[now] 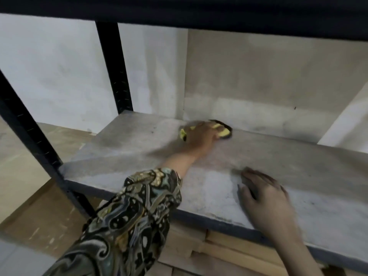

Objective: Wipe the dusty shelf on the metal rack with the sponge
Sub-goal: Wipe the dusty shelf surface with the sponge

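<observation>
A grey dusty shelf (123,152) of a black metal rack fills the middle of the view. Far back on it, close to the wall, lies a yellow sponge (224,131) with a dark scouring side. My left hand (201,136) reaches across the shelf and grips the sponge, pressing it down on the board; its fingers cover most of the sponge. My right hand (262,194) rests flat on the shelf near the front edge, fingers spread and holding nothing.
A black upright post (114,66) stands at the back left and another (25,132) at the front left. The dark shelf above (179,8) spans the top. Wooden planks (229,248) lie below the shelf. A pale wall closes the back.
</observation>
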Demonstrator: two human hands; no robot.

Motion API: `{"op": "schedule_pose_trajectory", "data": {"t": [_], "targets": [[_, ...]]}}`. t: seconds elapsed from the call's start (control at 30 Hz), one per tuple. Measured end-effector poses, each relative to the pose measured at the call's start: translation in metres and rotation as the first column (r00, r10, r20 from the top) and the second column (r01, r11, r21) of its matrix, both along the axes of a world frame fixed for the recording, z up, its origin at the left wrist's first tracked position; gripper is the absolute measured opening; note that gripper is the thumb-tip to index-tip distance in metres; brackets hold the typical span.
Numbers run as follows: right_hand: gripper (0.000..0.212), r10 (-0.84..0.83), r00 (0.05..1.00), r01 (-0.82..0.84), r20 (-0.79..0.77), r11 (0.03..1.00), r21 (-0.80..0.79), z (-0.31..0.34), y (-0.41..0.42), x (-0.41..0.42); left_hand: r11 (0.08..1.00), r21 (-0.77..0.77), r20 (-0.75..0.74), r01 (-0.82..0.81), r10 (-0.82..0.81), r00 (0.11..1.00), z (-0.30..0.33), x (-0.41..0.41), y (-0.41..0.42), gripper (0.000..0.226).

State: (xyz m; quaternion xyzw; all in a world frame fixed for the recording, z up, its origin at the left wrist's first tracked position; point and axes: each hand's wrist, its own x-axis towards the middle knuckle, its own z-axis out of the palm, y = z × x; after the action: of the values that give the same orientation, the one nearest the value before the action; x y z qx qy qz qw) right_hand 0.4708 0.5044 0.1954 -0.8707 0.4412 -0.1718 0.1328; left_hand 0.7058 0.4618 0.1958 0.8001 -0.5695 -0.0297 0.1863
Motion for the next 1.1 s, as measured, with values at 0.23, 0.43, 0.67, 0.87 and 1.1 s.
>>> {"op": "schedule_pose_trajectory", "data": {"t": [0.23, 0.43, 0.67, 0.87, 1.1], "targets": [[0.037, 0.004, 1.000, -0.005, 0.027, 1.000, 0.030, 0.001, 0.000, -0.002, 0.837, 0.053, 0.053, -0.545, 0.543, 0.838, 0.007, 0.091, 0.059, 0.035], [0.039, -0.002, 1.000, 0.002, 0.016, 1.000, 0.024, 0.002, 0.001, -0.002, 0.615, 0.062, 0.084, -0.786, 0.781, 0.619, 0.010, 0.151, 0.149, 0.031], [0.039, 0.014, 0.999, -0.015, 0.032, 1.000, 0.012, 0.004, 0.003, -0.002, 0.742, -0.181, -0.066, -0.645, 0.645, 0.761, 0.028, 0.111, 0.174, 0.030], [0.038, 0.011, 1.000, -0.012, 0.029, 1.000, 0.011, 0.004, 0.003, -0.002, 0.966, -0.003, 0.153, -0.259, 0.257, 0.954, -0.010, 0.015, 0.180, 0.042], [0.043, 0.022, 0.999, -0.023, 0.029, 1.000, 0.017, 0.004, 0.004, -0.001, 0.660, 0.069, 0.158, -0.748, 0.733, 0.662, 0.009, 0.124, 0.213, 0.039]]}}
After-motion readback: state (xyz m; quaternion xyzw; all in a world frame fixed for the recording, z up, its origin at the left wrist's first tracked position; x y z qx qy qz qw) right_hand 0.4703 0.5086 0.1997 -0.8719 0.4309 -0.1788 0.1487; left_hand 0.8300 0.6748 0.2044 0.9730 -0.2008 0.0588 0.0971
